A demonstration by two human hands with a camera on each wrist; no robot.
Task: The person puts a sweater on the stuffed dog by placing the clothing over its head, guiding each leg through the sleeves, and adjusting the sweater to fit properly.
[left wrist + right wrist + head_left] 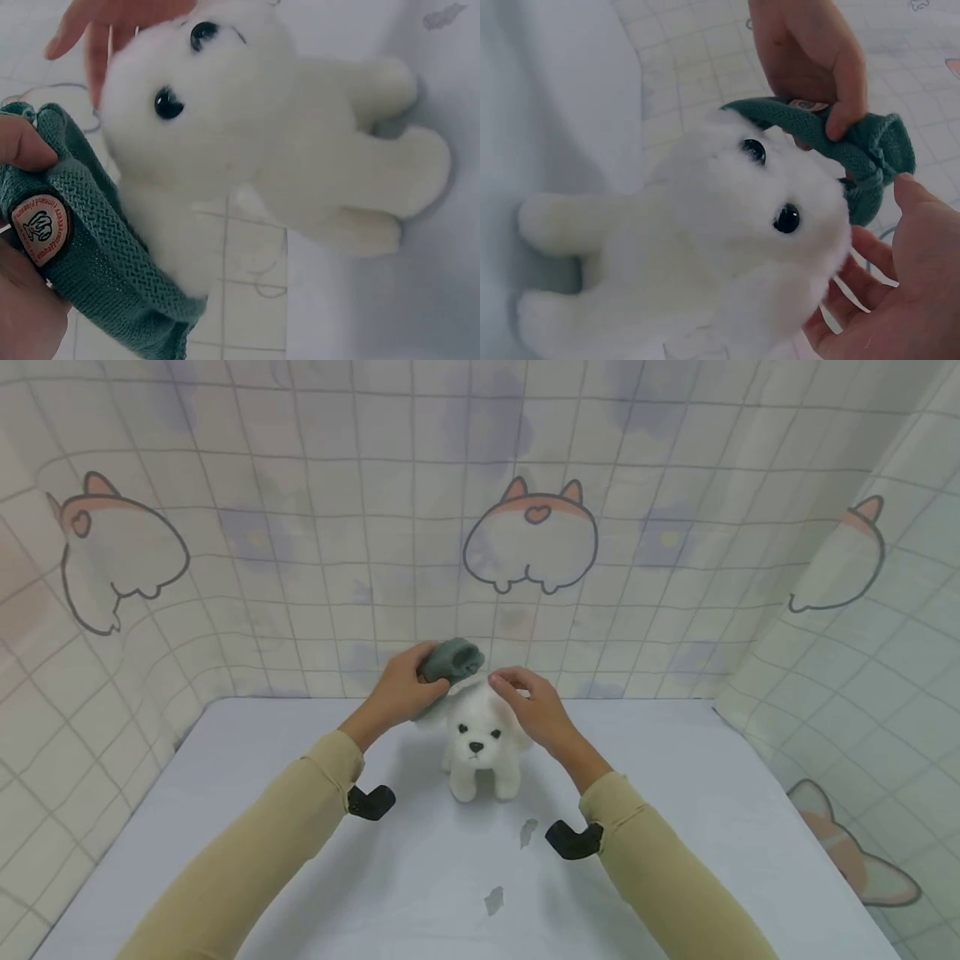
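We have a white plush dog (481, 733) standing upright on the white table (352, 902), at the centre of the head view, its face toward us. Our left hand (405, 689), at the dog's 10 o'clock, grasps a green knitted garment (452, 658), thumb pressed over the fabric. That garment sits at 11 o'clock from the dog's face, one edge against the ear (169, 244) on that side; we cannot tell how much of the ear is inside. An oval patch (41, 230) shows on the knit just beside our left fingers.

Our right hand (538, 706) is between 1 and 2 o'clock, its fingers released and lightly bent beside the dog's head. The right thumb's tip is at the knit's edge; we cannot tell whether it touches.

Both arms wear beige sleeves (247, 852), each with a black device at the wrist, one at 8 o'clock from the dog and one at 4. Two grey marks (494, 902) show on the table at 5 and 6 o'clock. Behind, a gridded cloth (375, 527) carries an animal drawing (530, 543) at 12 o'clock, with others at 10, 2 and past 3.
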